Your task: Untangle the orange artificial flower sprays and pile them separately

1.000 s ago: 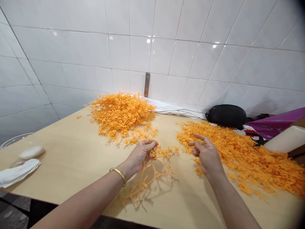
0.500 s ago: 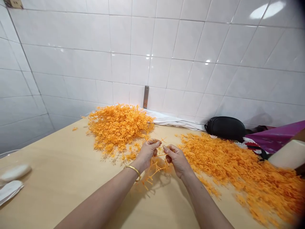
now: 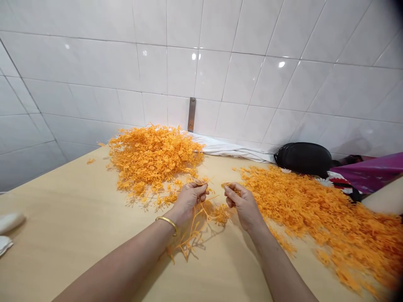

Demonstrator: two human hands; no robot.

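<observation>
Pinched in my left hand (image 3: 190,197) are the stems of an orange plastic flower sprig (image 3: 193,237), whose branches hang below over the table. My right hand (image 3: 241,201) is closed, thumb against fingers, on a small orange plastic piece (image 3: 226,185). A gap separates the two hands. Behind my left hand rises a heap of orange plastic sprigs (image 3: 154,159). To the right of my right hand spreads a wider pile of small orange pieces (image 3: 308,214). A gold bangle (image 3: 166,223) circles my left wrist.
The pale wooden table (image 3: 78,218) meets a tiled wall (image 3: 103,63). Along its back edge lie a white cloth (image 3: 226,147) and a black case (image 3: 304,159). A purple sheet (image 3: 371,172) is at the right, and a white object (image 3: 11,221) at the left edge.
My hands were close together at the sprig and are now apart, the right one having moved right with a small orange piece. The view has tilted slightly downward.
</observation>
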